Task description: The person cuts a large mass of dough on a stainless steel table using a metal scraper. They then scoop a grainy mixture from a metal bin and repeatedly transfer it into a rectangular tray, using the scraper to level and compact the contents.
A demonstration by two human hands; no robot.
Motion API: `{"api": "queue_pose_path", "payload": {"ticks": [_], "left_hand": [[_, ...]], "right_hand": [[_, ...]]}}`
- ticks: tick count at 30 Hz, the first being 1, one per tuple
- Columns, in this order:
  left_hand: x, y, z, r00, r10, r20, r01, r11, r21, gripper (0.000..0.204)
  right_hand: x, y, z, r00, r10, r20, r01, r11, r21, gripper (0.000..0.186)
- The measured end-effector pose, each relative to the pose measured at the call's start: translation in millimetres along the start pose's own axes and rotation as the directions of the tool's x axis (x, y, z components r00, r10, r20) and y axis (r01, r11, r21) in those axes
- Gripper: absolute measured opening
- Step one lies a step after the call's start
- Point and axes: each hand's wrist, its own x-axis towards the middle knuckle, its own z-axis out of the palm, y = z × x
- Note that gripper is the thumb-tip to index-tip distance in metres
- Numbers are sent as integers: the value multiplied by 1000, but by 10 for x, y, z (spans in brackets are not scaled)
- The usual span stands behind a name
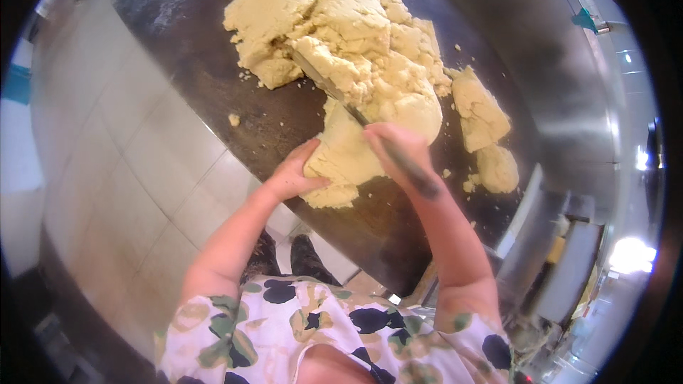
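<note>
A large, lumpy mass of pale yellow dough (348,21) lies on a dark work table (213,71). My right hand (400,148) is closed round the dark handle of a long knife (324,80), whose blade runs up and to the left along the dough and looks pressed into it. The blade's lower edge is hidden by the dough. Against the left side of the nearer, flatter dough slab (348,153) rests my left hand (293,172), fingers and thumb spread, touching it and gripping no tool.
Two smaller dough pieces (480,110) lie right of the mass, with crumbs around them. A shiny metal wall (569,64) borders the table's right side. At the lower right stands a white board-like edge (523,210). Pale floor tiles (142,135) run along the left.
</note>
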Motion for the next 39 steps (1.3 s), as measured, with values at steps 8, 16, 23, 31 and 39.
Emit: {"api": "queue_pose_path", "payload": {"ticks": [8,16,23,31,39], "left_hand": [[340,214,16,986,-129,108,145,978,-152,97],[696,71,171,972,-154,178,195,951,-242,104],[695,33,267,973,-109,205,169,938,-303,105],[334,856,479,968,12,252,-96,941,323,104],[350,396,491,975,-156,159,222,609,-761,86]], "right_hand": [[-532,16,-739,938,334,-89,-308,925,224,7],[-300,639,-117,866,497,53,-493,829,264,20],[-205,658,138,870,485,91,-491,870,52,16],[-1529,518,-121,777,590,-218,-436,754,491,9],[-2458,497,-220,486,840,-240,-553,509,659,7]]}}
